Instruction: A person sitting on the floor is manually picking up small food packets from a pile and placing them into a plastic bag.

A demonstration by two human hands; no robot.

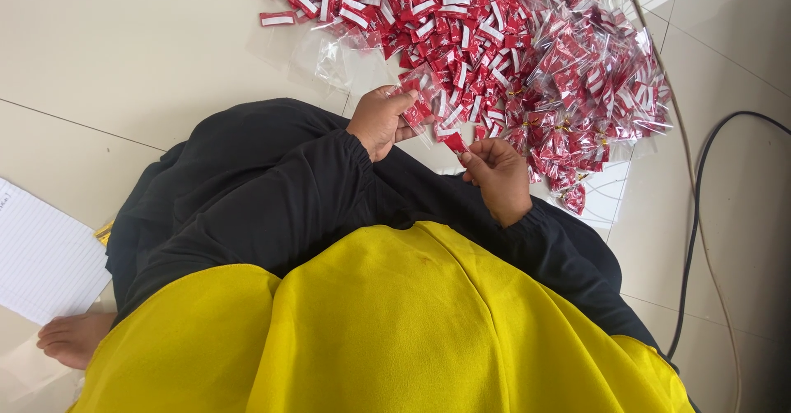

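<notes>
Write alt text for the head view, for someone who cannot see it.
Seated on a tiled floor, a person holds a small clear bag of red pieces in the left hand and one red sachet in the right hand. A pile of red sachets and filled bags lies ahead.

A clear plastic bag [422,100] partly filled with red sweets sits pinched in the left hand [381,121]; one small red sweet [455,142] is gripped at the right hand's [498,174] fingertips.

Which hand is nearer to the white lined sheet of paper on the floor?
The left. The left hand is on the side of the white lined sheet of paper; the right hand is further away, beyond the left one.
</notes>
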